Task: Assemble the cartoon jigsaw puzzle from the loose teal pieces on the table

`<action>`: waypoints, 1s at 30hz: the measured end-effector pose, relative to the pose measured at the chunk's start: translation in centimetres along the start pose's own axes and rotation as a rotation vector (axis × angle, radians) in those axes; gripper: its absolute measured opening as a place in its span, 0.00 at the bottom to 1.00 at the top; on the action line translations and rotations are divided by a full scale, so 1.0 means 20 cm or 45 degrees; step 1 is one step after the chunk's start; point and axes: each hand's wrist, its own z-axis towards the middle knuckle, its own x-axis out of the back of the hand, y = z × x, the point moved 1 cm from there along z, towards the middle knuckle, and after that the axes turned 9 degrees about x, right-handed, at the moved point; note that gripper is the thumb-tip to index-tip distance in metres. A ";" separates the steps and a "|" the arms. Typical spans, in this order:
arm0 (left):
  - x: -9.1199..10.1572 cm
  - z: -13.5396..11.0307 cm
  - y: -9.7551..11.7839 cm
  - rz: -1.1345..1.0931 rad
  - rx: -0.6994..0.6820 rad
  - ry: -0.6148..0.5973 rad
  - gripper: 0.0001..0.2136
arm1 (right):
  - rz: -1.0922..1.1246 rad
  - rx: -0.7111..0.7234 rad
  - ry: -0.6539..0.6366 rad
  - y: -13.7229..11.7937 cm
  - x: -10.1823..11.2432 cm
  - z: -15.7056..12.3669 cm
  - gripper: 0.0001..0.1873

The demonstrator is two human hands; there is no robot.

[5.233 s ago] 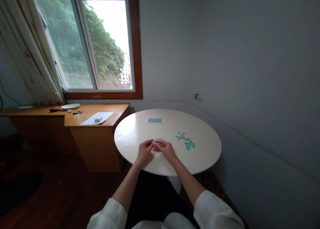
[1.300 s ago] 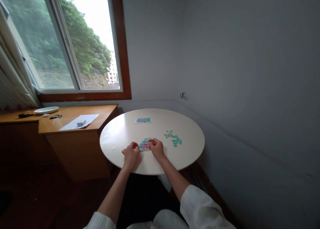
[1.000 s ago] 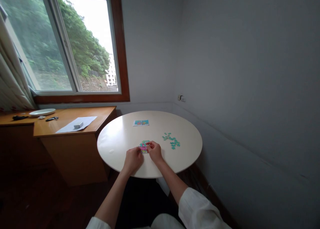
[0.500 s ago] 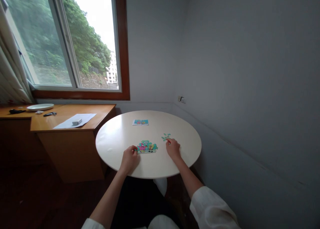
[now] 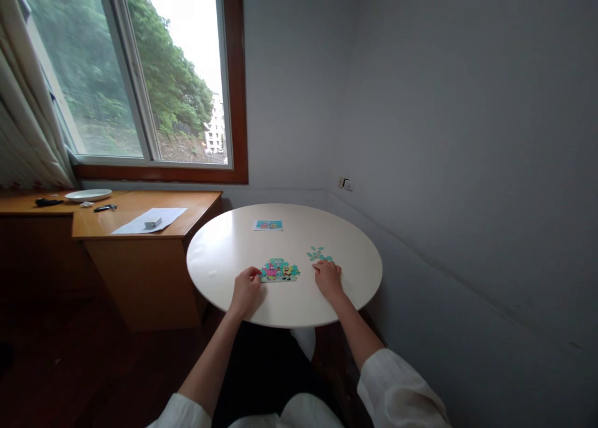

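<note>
A partly joined jigsaw puzzle (image 5: 279, 270) with cartoon figures, pink and yellow among teal, lies near the front of the round white table (image 5: 284, 306). At its left edge is my left hand (image 5: 246, 289), thumb and fingers closed on the border. To the right of the puzzle, my right hand (image 5: 328, 279) rests palm down with its fingers curled and bunched. Its fingertips are at the near side of a scatter of loose teal puzzle pieces (image 5: 318, 253). Whatever lies under those fingers is hidden.
A small picture card (image 5: 268, 225) with similar figures lies toward the table's far side. Left of the table stands a wooden desk (image 5: 140, 253) bearing a paper sheet (image 5: 175, 217), a small white box (image 5: 152, 222) and a white plate (image 5: 88, 195). A grey wall (image 5: 467, 166) borders the right.
The view has turned slightly left, so everything sits farther right in the picture. My right hand has turned more palm down beside the loose pieces. My left hand stays at the puzzle's edge.
</note>
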 end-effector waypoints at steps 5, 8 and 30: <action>0.00 0.00 0.00 -0.012 0.006 0.016 0.11 | 0.076 0.004 0.041 0.00 0.03 0.00 0.20; 0.00 0.00 0.00 0.000 0.012 0.023 0.11 | -0.020 -0.122 0.046 0.00 0.04 -0.01 0.17; 0.00 0.00 0.00 -0.017 0.016 0.026 0.11 | -0.020 -0.210 0.004 0.02 0.00 0.00 0.09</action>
